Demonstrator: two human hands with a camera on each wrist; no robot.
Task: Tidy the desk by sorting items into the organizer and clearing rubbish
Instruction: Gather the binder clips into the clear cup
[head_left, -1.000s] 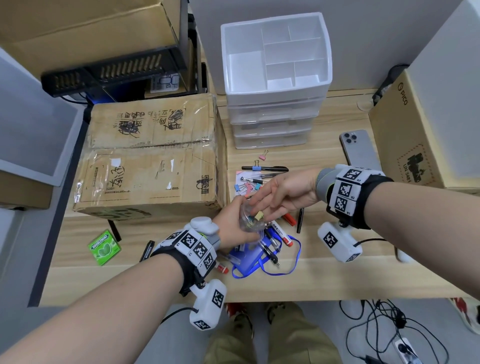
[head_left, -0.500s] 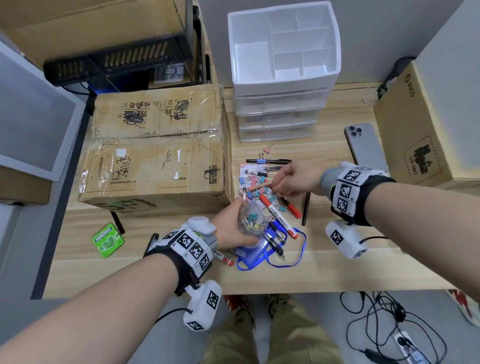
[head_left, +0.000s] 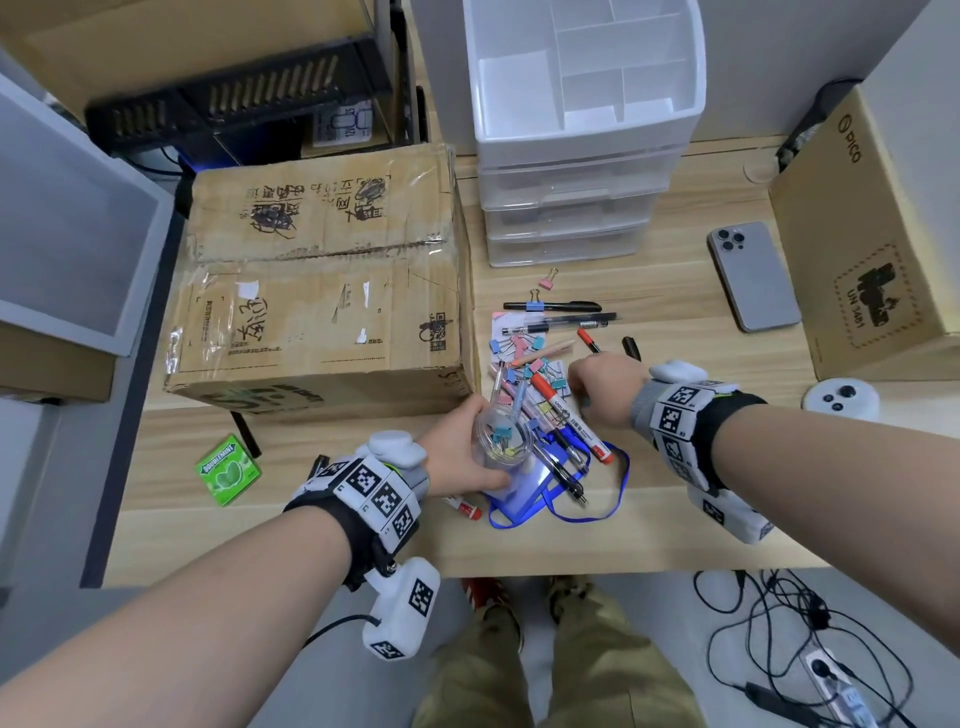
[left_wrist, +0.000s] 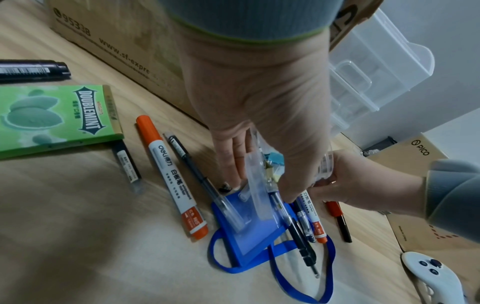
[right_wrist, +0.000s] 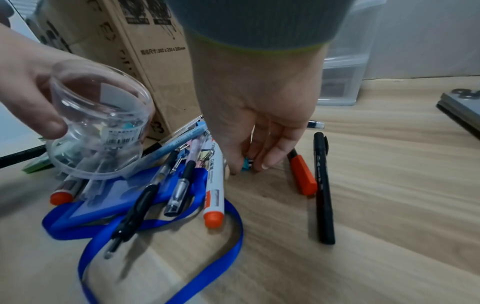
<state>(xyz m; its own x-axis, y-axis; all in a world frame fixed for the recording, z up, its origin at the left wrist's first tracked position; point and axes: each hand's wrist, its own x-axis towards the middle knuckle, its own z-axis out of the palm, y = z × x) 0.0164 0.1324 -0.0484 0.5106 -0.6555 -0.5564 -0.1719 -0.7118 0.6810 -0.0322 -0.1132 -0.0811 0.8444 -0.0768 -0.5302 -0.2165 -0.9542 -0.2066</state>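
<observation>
A clear plastic jar with a few coloured binder clips inside is sitting in the left hand, whose fingers and thumb are curling round its wall just above a blue badge holder and its lanyard. The right hand is reaching down to the pale wooden worktop just beside it, fingertips closing in a pinch on a teal binder clip at the edge of the scattered clips and pens. A red-capped whiteboard marker is lying across the heap, and a black pen and a red pen are lying near the right hand. The white drawer organizer is standing at the back of the worktop, well apart from the hands, its top compartments showing nothing inside. A large cardboard box is taking up the left side, with a green gum packet in front of it. A grey phone and a second cardboard box are lying to the right, and cables are trailing on the floor below.
</observation>
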